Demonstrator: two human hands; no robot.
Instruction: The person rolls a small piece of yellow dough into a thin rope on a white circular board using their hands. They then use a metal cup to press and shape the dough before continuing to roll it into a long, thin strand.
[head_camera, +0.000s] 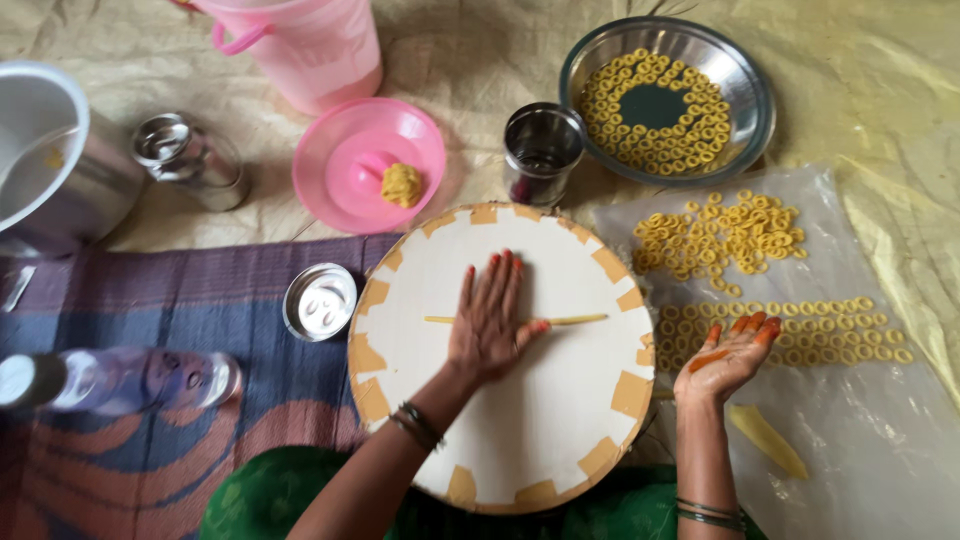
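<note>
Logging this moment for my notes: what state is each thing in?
left hand: flat, pressing dough strip on round board
right hand: open, palm up, empty
steel bowl: holds dough rings
pink lid: upturned, holding dough lump
plastic bottle: lying down

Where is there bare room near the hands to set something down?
The round white board is bare below the dough strip that the left hand presses flat. The clear plastic sheet is free below the raised right hand, apart from one yellow piece. It is crowded above: dough rings cover the sheet there.
</note>
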